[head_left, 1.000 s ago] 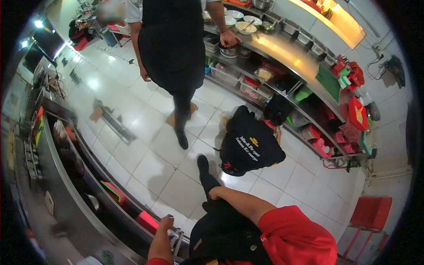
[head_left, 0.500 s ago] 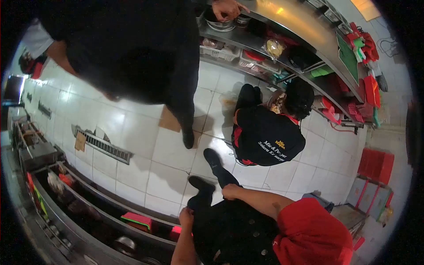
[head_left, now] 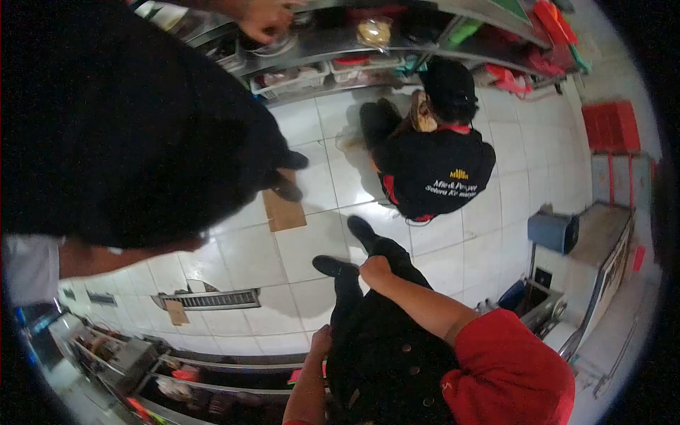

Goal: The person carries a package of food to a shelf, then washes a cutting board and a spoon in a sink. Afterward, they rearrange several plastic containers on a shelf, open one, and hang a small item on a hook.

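Wearer's right hand (head_left: 375,273) sits at thigh height against the black cloth apron with round studs (head_left: 382,361); knuckles look bent, fingers mostly hidden, can't tell if it grips the cloth. Left hand (head_left: 321,341) is low beside the apron's other edge, fingers turned away, grip also can't be told. Apron hangs down the wearer's front, between both arms. Hands tucked close to the body probably because the aisle is tight: a crouching person in a black lettered shirt (head_left: 443,173) is just ahead, bent over something pale, blurred, likely down there to work near the floor. Another person's hand (head_left: 265,20) is above the metal shelving; white plastic baskets (head_left: 294,79) sit on a lower shelf, presumably to keep small stuff together. Flat brown cardboard piece (head_left: 285,211) lies on the white tiled floor (head_left: 312,241), perhaps as footing; that person's shoe overlaps it.
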Available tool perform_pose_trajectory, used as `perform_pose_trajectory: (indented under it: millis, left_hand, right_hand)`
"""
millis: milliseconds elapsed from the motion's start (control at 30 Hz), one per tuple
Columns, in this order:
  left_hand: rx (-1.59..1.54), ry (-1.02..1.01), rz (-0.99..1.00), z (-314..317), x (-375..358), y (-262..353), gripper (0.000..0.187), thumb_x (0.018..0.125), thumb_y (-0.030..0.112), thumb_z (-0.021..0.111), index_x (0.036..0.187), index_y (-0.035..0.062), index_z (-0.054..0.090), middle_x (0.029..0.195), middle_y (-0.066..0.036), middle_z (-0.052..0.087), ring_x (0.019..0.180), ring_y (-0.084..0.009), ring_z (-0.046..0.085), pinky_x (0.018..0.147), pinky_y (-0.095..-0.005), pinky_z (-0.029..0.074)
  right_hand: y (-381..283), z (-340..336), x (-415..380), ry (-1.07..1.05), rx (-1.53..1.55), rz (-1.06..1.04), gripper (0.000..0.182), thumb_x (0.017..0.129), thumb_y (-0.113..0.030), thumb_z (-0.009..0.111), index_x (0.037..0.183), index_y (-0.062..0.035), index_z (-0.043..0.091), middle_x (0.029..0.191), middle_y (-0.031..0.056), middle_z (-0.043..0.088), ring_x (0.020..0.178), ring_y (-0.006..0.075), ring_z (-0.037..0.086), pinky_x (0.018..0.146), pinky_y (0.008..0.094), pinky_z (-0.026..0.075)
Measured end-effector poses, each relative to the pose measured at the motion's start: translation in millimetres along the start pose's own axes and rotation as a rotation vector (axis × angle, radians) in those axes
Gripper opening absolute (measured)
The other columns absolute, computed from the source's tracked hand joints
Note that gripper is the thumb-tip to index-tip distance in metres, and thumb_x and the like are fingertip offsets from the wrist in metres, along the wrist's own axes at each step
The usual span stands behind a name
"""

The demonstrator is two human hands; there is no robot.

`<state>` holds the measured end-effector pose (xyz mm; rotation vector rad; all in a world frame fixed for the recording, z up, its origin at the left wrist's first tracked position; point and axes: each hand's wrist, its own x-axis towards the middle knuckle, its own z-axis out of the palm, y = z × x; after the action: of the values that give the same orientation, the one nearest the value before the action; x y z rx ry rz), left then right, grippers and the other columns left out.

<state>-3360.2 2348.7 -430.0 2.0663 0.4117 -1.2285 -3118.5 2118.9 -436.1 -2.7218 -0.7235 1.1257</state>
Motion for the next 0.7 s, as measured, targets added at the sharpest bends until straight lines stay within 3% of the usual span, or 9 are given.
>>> perform_pose_trajectory:
  millis: [67, 167, 267, 367, 433, 500, 533, 633, 700]
  left_hand:
    - [-0.065, -0.087, -0.077, -23.3, 11.8, 4.6, 0.022, 0.093, 0.021, 0.046, 0.101, 0.0040, 0.057, 0.098, -0.024, 0.064, 0.096, -0.0458, 0.060, 0.080, -0.0521, 0.048]
    - [-0.007, -0.157, 0.016, -40.1, 36.0, -1.6, 0.032, 0.097, 0.033, 0.044, 0.101, 0.0043, 0.056, 0.098, -0.026, 0.064, 0.096, -0.0478, 0.059, 0.081, -0.0541, 0.047]
    - [0.080, -0.149, -0.171, -66.6, 60.3, 22.9, 0.042, 0.097, 0.045, 0.043, 0.104, 0.0047, 0.054, 0.098, -0.028, 0.064, 0.097, -0.0483, 0.060, 0.081, -0.0552, 0.047]
    - [0.164, -0.220, -0.173, -115.2, 97.8, 61.7, 0.052, 0.095, 0.053, 0.043, 0.107, 0.0032, 0.052, 0.097, -0.030, 0.064, 0.097, -0.0489, 0.060, 0.082, -0.0551, 0.048]
    - [0.396, -0.281, -0.077, -150.5, 135.2, 78.7, 0.057, 0.093, 0.056, 0.044, 0.110, 0.0024, 0.053, 0.098, -0.028, 0.066, 0.096, -0.0470, 0.062, 0.085, -0.0545, 0.048]
    - [0.535, -0.374, -0.065, -192.1, 161.5, 96.7, 0.059, 0.095, 0.056, 0.041, 0.109, 0.0010, 0.055, 0.101, -0.023, 0.068, 0.099, -0.0430, 0.063, 0.086, -0.0522, 0.049]
    - [0.535, -0.552, -0.158, -229.9, 169.0, 141.9, 0.059, 0.095, 0.056, 0.040, 0.108, 0.0007, 0.056, 0.098, -0.020, 0.069, 0.096, -0.0386, 0.066, 0.087, -0.0498, 0.049]
    - [0.410, -0.357, 0.251, -233.7, 204.4, 104.4, 0.041, 0.096, 0.047, 0.044, 0.106, 0.0081, 0.056, 0.086, -0.013, 0.070, 0.083, -0.0340, 0.068, 0.077, -0.0477, 0.051]
    - [0.223, -0.273, 0.202, -257.4, 223.9, 137.8, 0.035, 0.097, 0.042, 0.046, 0.104, 0.0088, 0.055, 0.086, -0.014, 0.070, 0.082, -0.0350, 0.067, 0.075, -0.0474, 0.051]
  right_hand:
    - [8.9, -1.0, -7.3, 0.001, 0.096, 0.042, 0.015, 0.077, -0.012, 0.061, 0.079, -0.0028, 0.073, 0.085, 0.0182, 0.070, 0.080, 0.0336, 0.070, 0.063, 0.0474, 0.054]
    - [19.1, 17.9, -7.6, -0.371, 0.141, -0.129, 0.015, 0.076, -0.009, 0.062, 0.082, -0.0016, 0.073, 0.092, 0.0215, 0.070, 0.085, 0.0368, 0.069, 0.067, 0.0484, 0.055]
    - [25.9, 18.6, 12.2, -0.707, 0.347, 0.071, 0.023, 0.068, -0.006, 0.064, 0.088, -0.0026, 0.074, 0.100, 0.0229, 0.069, 0.094, 0.0392, 0.067, 0.076, 0.0483, 0.054]
    - [36.5, -36.7, 37.1, -0.803, 0.354, 0.092, 0.023, 0.065, -0.006, 0.065, 0.086, -0.0022, 0.074, 0.099, 0.0224, 0.069, 0.094, 0.0388, 0.068, 0.077, 0.0487, 0.054]
    - [54.0, -9.2, 61.1, -0.735, 0.272, 0.073, 0.024, 0.071, -0.006, 0.064, 0.093, -0.0016, 0.073, 0.100, 0.0196, 0.070, 0.096, 0.0355, 0.068, 0.080, 0.0457, 0.053]
    - [71.4, 15.4, 81.4, -0.924, 0.286, 0.018, 0.022, 0.081, -0.018, 0.061, 0.089, -0.0019, 0.073, 0.095, 0.0178, 0.071, 0.087, 0.0343, 0.070, 0.079, 0.0445, 0.053]
    - [82.4, 9.6, 93.9, -1.034, 0.446, 0.085, 0.035, 0.090, -0.032, 0.054, 0.088, -0.0025, 0.073, 0.094, 0.0180, 0.071, 0.083, 0.0314, 0.069, 0.076, 0.0436, 0.054]
    - [119.1, 8.3, 137.5, -1.108, 0.912, 0.434, 0.040, 0.096, -0.039, 0.045, 0.086, -0.0063, 0.065, 0.076, 0.0176, 0.068, 0.058, 0.0263, 0.065, 0.052, 0.0402, 0.053]
    - [148.1, 16.1, 185.2, -0.997, 0.974, 0.312, 0.039, 0.096, -0.040, 0.043, 0.090, -0.0065, 0.061, 0.072, 0.0168, 0.066, 0.049, 0.0251, 0.061, 0.045, 0.0411, 0.050]
